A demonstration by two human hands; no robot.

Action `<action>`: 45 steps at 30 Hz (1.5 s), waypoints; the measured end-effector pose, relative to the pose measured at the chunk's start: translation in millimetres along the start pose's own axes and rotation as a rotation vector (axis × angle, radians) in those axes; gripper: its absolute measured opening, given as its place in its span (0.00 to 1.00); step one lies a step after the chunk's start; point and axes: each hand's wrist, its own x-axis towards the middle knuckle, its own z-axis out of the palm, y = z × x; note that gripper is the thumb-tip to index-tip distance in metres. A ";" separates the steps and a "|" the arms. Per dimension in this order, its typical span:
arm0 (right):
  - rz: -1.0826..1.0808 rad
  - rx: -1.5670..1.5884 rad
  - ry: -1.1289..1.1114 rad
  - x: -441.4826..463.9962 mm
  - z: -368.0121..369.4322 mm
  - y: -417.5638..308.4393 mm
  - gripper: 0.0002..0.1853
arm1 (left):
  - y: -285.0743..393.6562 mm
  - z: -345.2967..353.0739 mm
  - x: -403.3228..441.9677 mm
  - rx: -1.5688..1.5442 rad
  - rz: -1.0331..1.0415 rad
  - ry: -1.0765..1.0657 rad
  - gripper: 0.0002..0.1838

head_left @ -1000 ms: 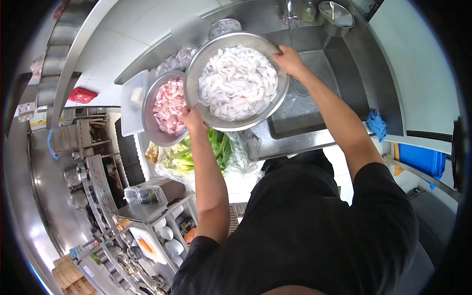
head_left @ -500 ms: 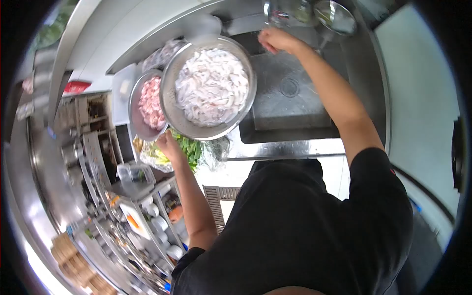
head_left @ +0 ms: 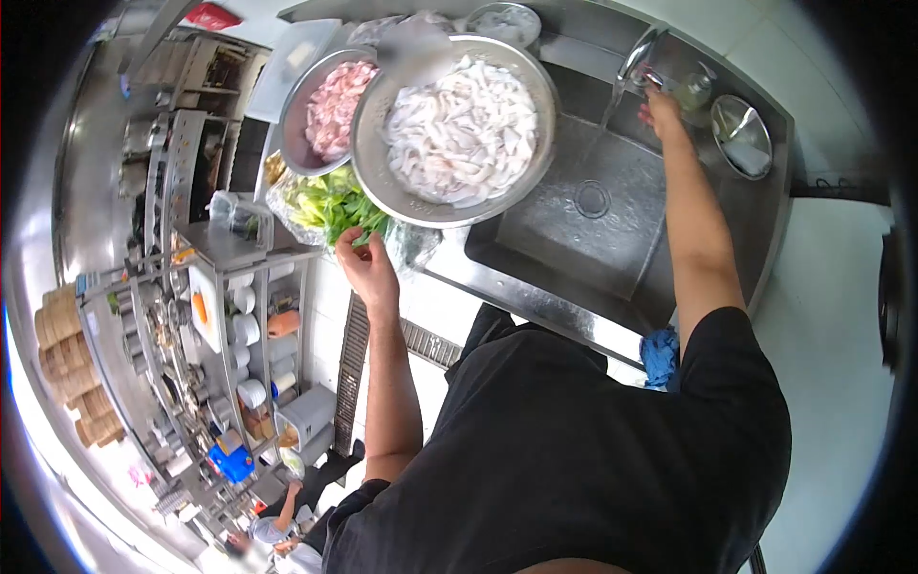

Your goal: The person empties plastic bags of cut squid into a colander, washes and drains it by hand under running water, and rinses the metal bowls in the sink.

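Note:
My right hand (head_left: 660, 107) is at the handle of the sink tap (head_left: 639, 59), its fingers curled against it. Water runs from the spout in a thin stream into the steel sink (head_left: 574, 244). My left hand (head_left: 368, 273) is in the air with its thumb and fingers apart, just in front of the leafy greens (head_left: 335, 206). A large steel colander (head_left: 457, 218) full of white sliced strips (head_left: 464, 134), perhaps squid, stands left of the basin. Against it sits a smaller steel bowl (head_left: 296, 115) of pink raw meat pieces (head_left: 335, 100).
Behind the tap are a pump bottle (head_left: 695, 88) and a steel strainer or bowl (head_left: 742, 139). A small bowl (head_left: 504, 24) stands behind the colander. A blue cloth (head_left: 660, 357) hangs at the sink's front edge. Shelves (head_left: 239, 316) and another person (head_left: 277, 526) are at left.
My right hand has moved over to the tap, and a water stream now shows. My left hand has come away from the meat bowl's rim toward me. The view has turned.

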 end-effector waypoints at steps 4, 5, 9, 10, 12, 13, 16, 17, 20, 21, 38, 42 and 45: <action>0.128 0.027 -0.054 -0.1 -9.8 -11.8 0.16 | 6.7 -12.5 -0.7 0.004 0.025 0.009 0.14; 0.119 0.047 -0.068 -16.3 -13.4 -16.0 0.14 | 10.8 -13.9 0.9 0.036 0.055 0.023 0.13; -0.333 -0.269 0.117 -114.4 -6.5 -16.2 0.10 | 10.9 -11.4 23.6 0.068 0.206 -0.028 0.10; -0.516 -0.379 0.164 -150.2 2.3 -15.4 0.10 | 15.4 -7.1 33.2 0.047 0.270 -0.068 0.10; -0.787 -0.369 0.082 -251.9 39.5 -46.9 0.08 | 30.1 5.5 53.1 0.003 0.395 -0.156 0.09; -0.820 -0.373 -0.024 -291.6 60.3 -61.6 0.08 | 30.5 14.5 65.9 0.036 0.450 -0.217 0.10; -0.836 -0.600 -0.431 -340.5 122.8 -76.4 0.07 | 32.6 41.2 97.8 0.094 0.572 -0.420 0.14; -0.876 -0.759 -0.486 -333.1 144.2 -70.7 0.07 | 31.9 45.4 107.2 0.101 0.615 -0.472 0.14; -0.805 -1.163 -0.456 -322.1 195.9 -47.5 0.09 | 34.0 41.0 123.6 0.071 0.689 -0.602 0.15; -0.757 -1.281 -0.413 -319.3 208.4 -46.3 0.10 | 35.5 31.0 125.8 0.031 0.679 -0.621 0.15; -0.661 -1.036 0.490 -388.1 145.2 -77.0 0.12 | -34.8 -53.9 176.3 -0.325 0.524 -0.793 0.12; -0.216 -1.518 0.641 -348.8 -48.1 15.3 0.16 | -25.2 -28.5 184.0 -0.499 0.198 -1.048 0.21; -0.543 -1.172 0.639 -393.4 -9.8 1.5 0.29 | 3.1 11.5 190.1 -0.639 -0.230 -1.177 0.35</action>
